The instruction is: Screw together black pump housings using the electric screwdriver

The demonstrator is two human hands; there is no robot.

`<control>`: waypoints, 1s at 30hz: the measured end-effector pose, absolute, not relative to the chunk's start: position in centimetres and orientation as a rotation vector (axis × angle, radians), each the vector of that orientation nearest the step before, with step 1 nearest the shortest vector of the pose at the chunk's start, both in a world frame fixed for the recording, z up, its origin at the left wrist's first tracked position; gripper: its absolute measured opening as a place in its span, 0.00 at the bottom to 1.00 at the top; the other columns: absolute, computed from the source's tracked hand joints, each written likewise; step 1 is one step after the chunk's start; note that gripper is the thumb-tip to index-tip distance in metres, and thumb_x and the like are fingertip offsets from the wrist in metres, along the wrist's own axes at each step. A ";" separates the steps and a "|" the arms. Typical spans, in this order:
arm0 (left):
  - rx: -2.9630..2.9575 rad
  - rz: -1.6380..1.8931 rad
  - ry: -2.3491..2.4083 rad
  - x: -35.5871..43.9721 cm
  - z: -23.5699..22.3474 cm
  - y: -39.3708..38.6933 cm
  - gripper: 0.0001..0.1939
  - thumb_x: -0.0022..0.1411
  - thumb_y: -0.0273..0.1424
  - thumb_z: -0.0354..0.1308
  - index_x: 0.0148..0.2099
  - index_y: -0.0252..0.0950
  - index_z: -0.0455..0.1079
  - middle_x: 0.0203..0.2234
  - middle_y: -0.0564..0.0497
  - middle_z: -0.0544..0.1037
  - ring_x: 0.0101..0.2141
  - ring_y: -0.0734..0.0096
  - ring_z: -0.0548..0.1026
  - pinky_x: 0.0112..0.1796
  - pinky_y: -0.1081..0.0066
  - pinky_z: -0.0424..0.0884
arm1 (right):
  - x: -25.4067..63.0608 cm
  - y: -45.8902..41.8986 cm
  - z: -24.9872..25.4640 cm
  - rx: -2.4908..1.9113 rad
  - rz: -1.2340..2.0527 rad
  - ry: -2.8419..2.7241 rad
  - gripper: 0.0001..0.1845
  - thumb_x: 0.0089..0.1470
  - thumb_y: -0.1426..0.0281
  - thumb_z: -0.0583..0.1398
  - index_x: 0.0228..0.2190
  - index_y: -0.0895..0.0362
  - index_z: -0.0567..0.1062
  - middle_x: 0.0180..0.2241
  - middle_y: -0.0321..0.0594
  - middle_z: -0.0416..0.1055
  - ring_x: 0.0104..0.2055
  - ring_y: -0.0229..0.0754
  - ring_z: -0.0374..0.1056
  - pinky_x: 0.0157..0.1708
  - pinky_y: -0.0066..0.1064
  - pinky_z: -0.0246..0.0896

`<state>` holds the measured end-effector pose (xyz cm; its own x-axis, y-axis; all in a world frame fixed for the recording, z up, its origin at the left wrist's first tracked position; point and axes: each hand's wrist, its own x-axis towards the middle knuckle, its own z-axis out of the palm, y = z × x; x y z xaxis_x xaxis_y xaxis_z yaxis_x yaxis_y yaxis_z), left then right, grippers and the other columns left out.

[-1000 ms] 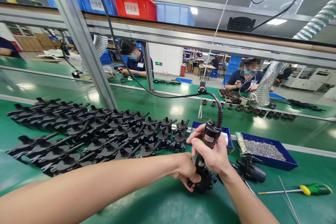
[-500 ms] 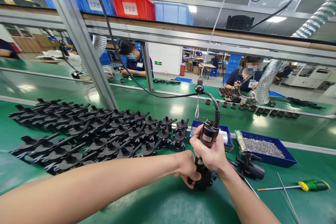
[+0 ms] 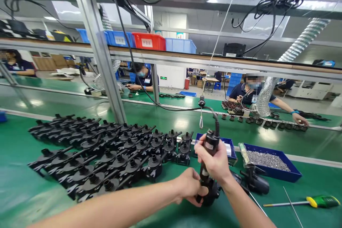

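My right hand is wrapped round a black corded electric screwdriver, which stands nearly upright with its cable leaving the top. The driver's lower end points down at a black plastic housing on the green bench; its tip is hidden. My left hand grips that housing from the left, fingers bent round it beside the driver's lower end. Rows of similar black housings, each with a short upright tube, stand to the left.
Behind my right hand are a blue tray of small screws and another blue tray. A green-yellow screwdriver, a thin metal rod and a black motor-like part lie on the right. Co-workers sit across the bench.
The view has tilted upward and shifted slightly left. Both hands keep their holds on the electric screwdriver and the housing. The co-worker at the right has stretched an arm out toward the small parts.
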<state>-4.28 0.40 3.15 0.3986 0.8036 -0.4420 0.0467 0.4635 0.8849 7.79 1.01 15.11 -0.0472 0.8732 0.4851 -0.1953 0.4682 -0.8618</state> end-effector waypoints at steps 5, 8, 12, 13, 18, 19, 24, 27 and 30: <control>1.487 0.627 1.013 -5.8 3.5 -1.8 0.68 0.28 0.45 0.84 0.68 0.42 0.51 0.63 0.35 0.63 0.55 0.46 0.75 0.56 0.46 0.76 | 11.4 0.0 17.9 -0.609 0.754 -1.255 0.14 0.59 0.62 0.71 0.38 0.54 0.74 0.28 0.32 0.73 0.22 0.34 0.68 0.24 0.28 0.67; 1.827 0.661 0.806 -6.0 2.6 -0.9 0.70 0.26 0.39 0.85 0.70 0.38 0.55 0.69 0.32 0.55 0.69 0.34 0.56 0.70 0.43 0.54 | 12.8 0.2 18.4 -0.610 0.740 -1.203 0.14 0.57 0.63 0.72 0.38 0.54 0.74 0.26 0.33 0.73 0.21 0.34 0.67 0.23 0.27 0.65; 1.552 0.811 0.743 -4.7 1.4 -0.1 0.42 0.42 0.42 0.82 0.58 0.37 0.72 0.52 0.42 0.75 0.52 0.49 0.74 0.57 0.54 0.70 | 13.7 0.9 18.6 -0.593 0.827 -1.080 0.15 0.55 0.65 0.73 0.39 0.54 0.74 0.25 0.32 0.73 0.21 0.34 0.65 0.22 0.26 0.62; 1.389 0.843 0.748 -4.4 1.3 -0.2 0.40 0.42 0.44 0.81 0.56 0.37 0.74 0.48 0.44 0.77 0.48 0.53 0.76 0.53 0.58 0.72 | 13.8 1.0 18.7 -0.590 0.843 -1.040 0.16 0.55 0.65 0.73 0.39 0.53 0.74 0.25 0.32 0.73 0.21 0.34 0.65 0.22 0.26 0.62; 0.851 0.902 0.746 -4.1 1.8 -1.5 0.37 0.42 0.47 0.82 0.51 0.33 0.78 0.43 0.43 0.81 0.42 0.61 0.78 0.43 0.66 0.75 | 14.7 1.2 19.5 -0.589 0.896 -0.873 0.17 0.50 0.67 0.74 0.37 0.53 0.73 0.25 0.33 0.72 0.20 0.34 0.63 0.21 0.25 0.61; 0.831 0.902 0.754 -4.2 2.0 -1.7 0.37 0.42 0.46 0.82 0.52 0.33 0.78 0.44 0.43 0.81 0.41 0.62 0.78 0.41 0.67 0.75 | 14.8 1.3 19.6 -0.596 0.905 -0.859 0.17 0.49 0.67 0.74 0.36 0.53 0.73 0.25 0.33 0.72 0.20 0.34 0.62 0.21 0.25 0.60; 0.821 0.872 0.818 -4.6 2.5 -1.6 0.41 0.44 0.49 0.81 0.54 0.32 0.75 0.44 0.43 0.79 0.35 0.65 0.78 0.30 0.70 0.74 | 14.5 1.8 19.5 -0.646 0.935 -0.827 0.18 0.48 0.66 0.75 0.36 0.52 0.73 0.26 0.33 0.72 0.20 0.33 0.61 0.21 0.25 0.60; 0.830 0.870 0.803 -4.7 2.7 -1.5 0.42 0.45 0.49 0.80 0.56 0.30 0.74 0.45 0.42 0.78 0.35 0.66 0.78 0.30 0.71 0.75 | 14.3 2.0 19.3 -0.656 0.935 -0.830 0.18 0.48 0.66 0.74 0.36 0.52 0.73 0.25 0.33 0.71 0.20 0.34 0.61 0.21 0.25 0.60; 0.823 0.879 0.755 -4.8 2.9 -1.6 0.42 0.47 0.48 0.81 0.57 0.30 0.74 0.47 0.40 0.79 0.40 0.62 0.80 0.36 0.68 0.77 | 14.1 2.1 19.2 -0.662 0.943 -0.835 0.18 0.48 0.66 0.75 0.35 0.52 0.74 0.25 0.34 0.72 0.20 0.34 0.61 0.20 0.25 0.60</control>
<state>-4.82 -1.62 2.88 0.4344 0.8734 -0.2200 -0.3501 0.3888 0.8522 14.08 2.07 19.20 0.3322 0.8881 0.3176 -0.4229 0.4413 -0.7915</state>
